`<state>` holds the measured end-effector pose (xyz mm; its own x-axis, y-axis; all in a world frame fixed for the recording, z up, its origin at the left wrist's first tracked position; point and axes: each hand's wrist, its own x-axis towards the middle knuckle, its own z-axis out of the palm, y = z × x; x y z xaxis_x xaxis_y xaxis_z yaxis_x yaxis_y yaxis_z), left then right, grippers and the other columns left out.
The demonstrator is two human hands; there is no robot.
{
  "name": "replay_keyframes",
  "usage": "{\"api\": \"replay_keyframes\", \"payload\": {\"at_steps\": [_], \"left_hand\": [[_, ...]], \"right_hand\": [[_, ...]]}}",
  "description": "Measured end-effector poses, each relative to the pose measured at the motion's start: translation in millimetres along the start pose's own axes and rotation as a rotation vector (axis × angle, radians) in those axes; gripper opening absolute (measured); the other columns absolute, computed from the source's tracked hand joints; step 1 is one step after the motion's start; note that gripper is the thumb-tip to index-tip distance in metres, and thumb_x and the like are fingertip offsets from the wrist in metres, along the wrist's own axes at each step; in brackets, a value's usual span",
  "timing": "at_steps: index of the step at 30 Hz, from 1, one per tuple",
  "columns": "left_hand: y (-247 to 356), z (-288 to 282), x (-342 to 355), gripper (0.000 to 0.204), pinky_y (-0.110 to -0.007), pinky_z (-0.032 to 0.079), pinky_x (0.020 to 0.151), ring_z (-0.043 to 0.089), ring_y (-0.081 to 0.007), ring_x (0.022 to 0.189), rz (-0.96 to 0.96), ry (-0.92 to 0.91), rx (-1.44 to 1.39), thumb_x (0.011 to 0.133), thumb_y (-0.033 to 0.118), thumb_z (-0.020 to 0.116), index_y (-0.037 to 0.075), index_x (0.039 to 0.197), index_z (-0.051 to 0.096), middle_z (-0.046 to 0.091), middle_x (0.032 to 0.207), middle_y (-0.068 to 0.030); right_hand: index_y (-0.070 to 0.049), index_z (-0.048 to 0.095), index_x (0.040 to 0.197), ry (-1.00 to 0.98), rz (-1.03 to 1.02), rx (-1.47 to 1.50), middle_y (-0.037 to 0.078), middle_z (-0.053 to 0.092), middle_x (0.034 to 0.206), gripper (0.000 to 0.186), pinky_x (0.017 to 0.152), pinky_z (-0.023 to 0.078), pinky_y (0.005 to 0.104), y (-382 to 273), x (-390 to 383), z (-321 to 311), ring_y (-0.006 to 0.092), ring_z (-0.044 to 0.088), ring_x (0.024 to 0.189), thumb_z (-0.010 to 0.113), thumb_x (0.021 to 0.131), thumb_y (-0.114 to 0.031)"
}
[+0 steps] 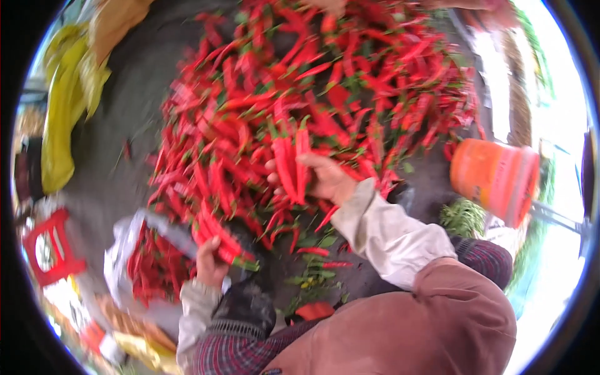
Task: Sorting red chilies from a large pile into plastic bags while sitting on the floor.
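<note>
A large heap of red chili peppers with green stems spreads over a dark ground sheet in front of me. My right hand is closed around a few long chili peppers, their stems pointing away from me. Lower and to the left, my left hand grips a small bunch of chili peppers, green stem ends toward my knee. Left of that hand stands a clear plastic bag with red chili peppers inside. Motion blur softens the picture.
An orange bucket lies tilted on the right, near some green plants. At left are a red plastic stool and a yellow bag. Another person's hand reaches in at the far edge. Loose leaves lie between my knees.
</note>
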<state>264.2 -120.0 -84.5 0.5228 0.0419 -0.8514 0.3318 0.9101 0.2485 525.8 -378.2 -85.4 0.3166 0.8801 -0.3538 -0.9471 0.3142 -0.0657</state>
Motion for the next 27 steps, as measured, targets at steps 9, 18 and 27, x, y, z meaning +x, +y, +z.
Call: {"api": "replay_keyframes", "payload": {"at_steps": [9,18,27], "left_hand": [[21.0,55.6,-6.6,0.053,-0.043,0.052,0.093,0.063,-0.0278,0.108,0.122,-0.218,0.143,0.081,0.010,0.068,0.000,0.130,0.049,0.063,0.117,-0.0142],[11.8,76.8,-17.6,0.071,-0.037,0.045,0.100,0.058,-0.0201,0.115,0.209,-0.289,0.250,0.077,0.018,0.081,0.005,0.137,0.045,0.060,0.126,-0.0055],[49.4,114.4,-111.3,0.054,-0.038,0.050,0.094,0.062,-0.0214,0.110,0.468,-0.656,0.135,0.086,0.018,0.071,0.006,0.134,0.050,0.063,0.121,-0.0073]], "right_hand": [[-0.006,0.042,0.142,-0.009,0.250,-0.129,0.014,0.056,0.135,0.054,0.092,0.053,0.0460,66.9,34.7,12.9,0.0277,0.058,0.120,0.057,0.098,-0.033],[0.004,0.012,0.151,0.173,-0.038,-1.156,0.027,0.040,0.143,0.086,0.112,0.033,0.0366,125.9,39.9,63.1,0.0308,0.042,0.134,0.062,0.083,-0.008],[0.012,0.005,0.148,0.192,-0.368,-2.109,0.038,0.010,0.152,0.104,0.120,0.015,0.0442,157.6,-27.9,240.4,0.0462,0.005,0.146,0.071,0.078,-0.026]]}}
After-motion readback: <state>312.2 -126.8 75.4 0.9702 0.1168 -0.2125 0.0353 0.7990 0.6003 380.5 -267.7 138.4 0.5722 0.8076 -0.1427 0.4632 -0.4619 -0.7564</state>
